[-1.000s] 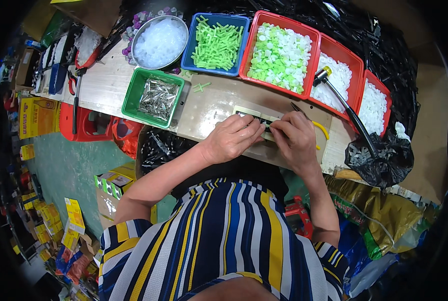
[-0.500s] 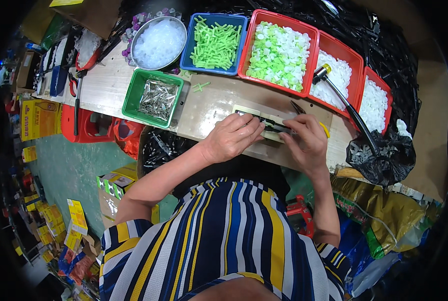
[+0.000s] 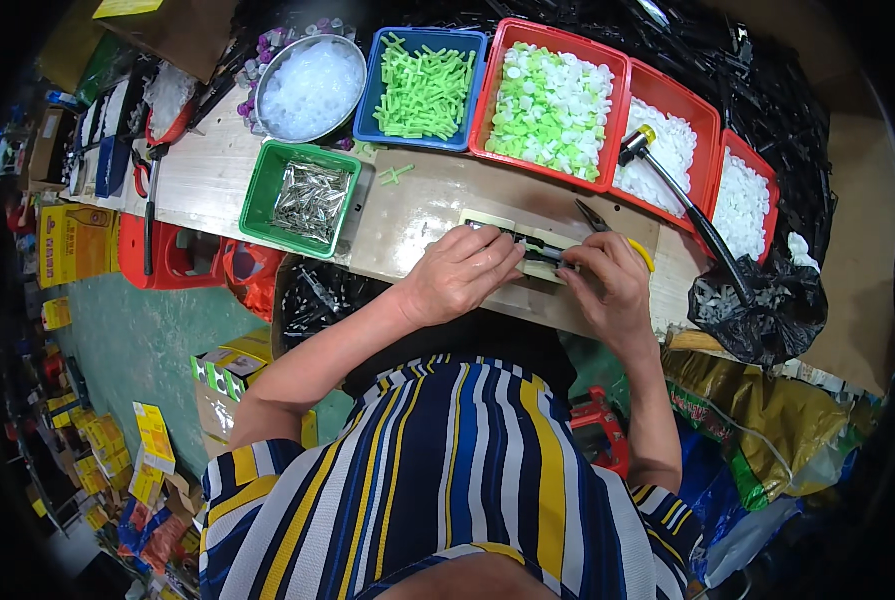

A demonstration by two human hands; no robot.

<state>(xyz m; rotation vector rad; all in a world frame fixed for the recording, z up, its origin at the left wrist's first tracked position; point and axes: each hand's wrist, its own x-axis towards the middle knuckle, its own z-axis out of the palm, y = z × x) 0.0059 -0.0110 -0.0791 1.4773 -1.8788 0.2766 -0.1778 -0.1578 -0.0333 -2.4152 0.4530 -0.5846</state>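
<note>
A cream block-like fixture (image 3: pixel 487 217) lies on the brown board in front of me, with a slim black plastic part (image 3: pixel 542 246) set along it. My left hand (image 3: pixel 459 278) is closed over the left end of that part, fingertips pressed together on it. Over the right end, my right hand (image 3: pixel 612 290) is in a pinch, thumb and forefinger close to the black part. Something small and pale seems to be at those fingertips, too small to name. Just beyond my right hand lie pliers (image 3: pixel 592 215) with a yellow handle, partly hidden by it.
A green bin (image 3: pixel 250 205) of metal pins stands left. Behind are a metal bowl (image 3: pixel 260 110) of clear pieces, a blue bin (image 3: pixel 360 115) of green pieces and red bins (image 3: pixel 622 100) of caps. A hammer (image 3: pixel 679 190) rests across the right bins, beside a black bag (image 3: pixel 767 330).
My right thumb and forefinger have drawn together into a pinch near the black part. My left hand stays on the part. The whole view has shifted slightly.
</note>
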